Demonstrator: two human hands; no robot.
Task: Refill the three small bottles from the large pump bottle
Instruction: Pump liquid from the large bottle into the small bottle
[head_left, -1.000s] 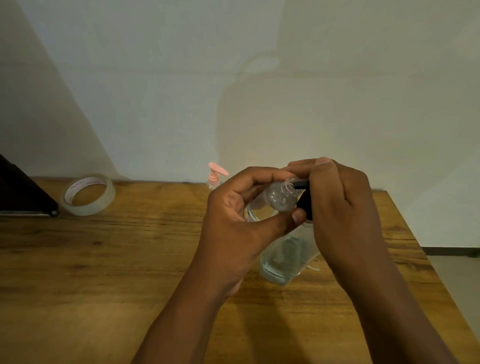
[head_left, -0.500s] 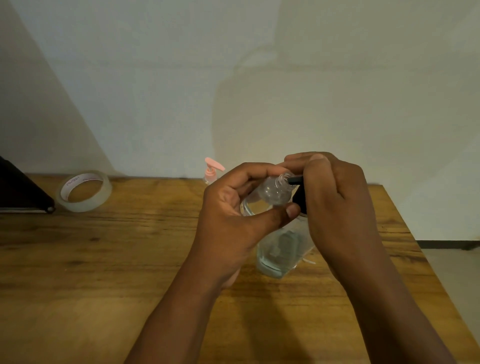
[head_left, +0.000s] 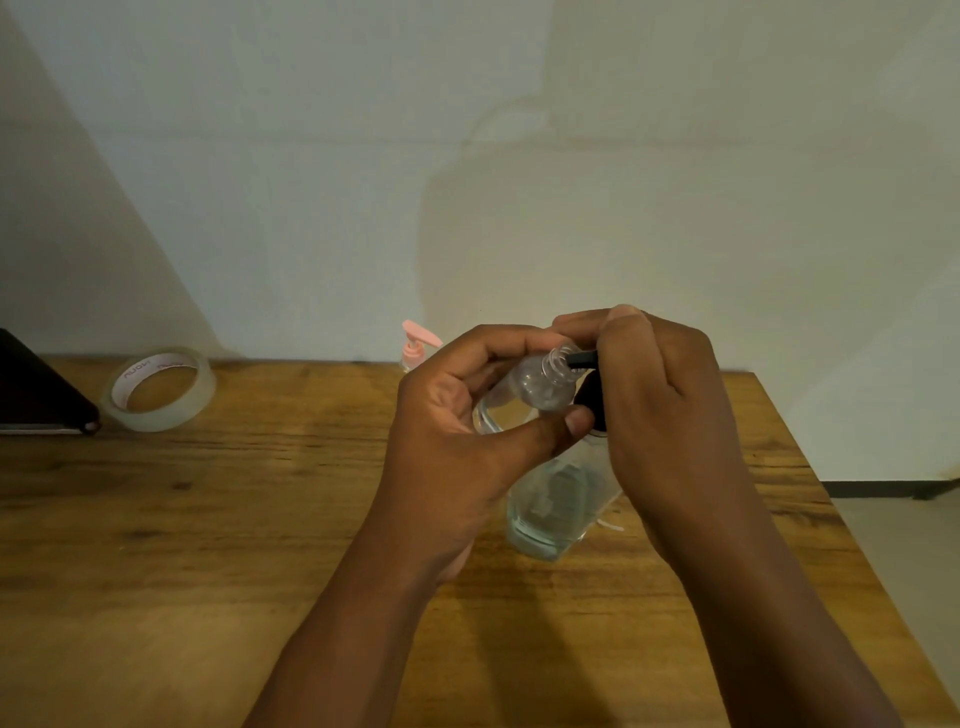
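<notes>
In the head view, a small clear bottle (head_left: 540, 387) is gripped by the left hand (head_left: 467, 441), the fingers curled over its far side and the thumb pressed against its near side. It is held tilted, with its threaded neck pointing toward the right hand (head_left: 670, 415). The black spout (head_left: 581, 358) of the large pump bottle (head_left: 558, 504) is seen at the mouth of the small bottle. The right hand is curled down over the black pump head (head_left: 589, 397), which is mostly hidden beneath its fingers. The large pump bottle, clear and partly filled with clear liquid, stands on the wooden table (head_left: 208, 519) directly below and between the two hands. Just beyond the left hand's knuckles, a second small bottle with a pink pump top (head_left: 418, 343) is partly visible against the wall. Well to the left of the left hand, a roll of clear tape (head_left: 158, 389) lies flat, with a dark flat object (head_left: 36, 395) beside it at the frame edge.
</notes>
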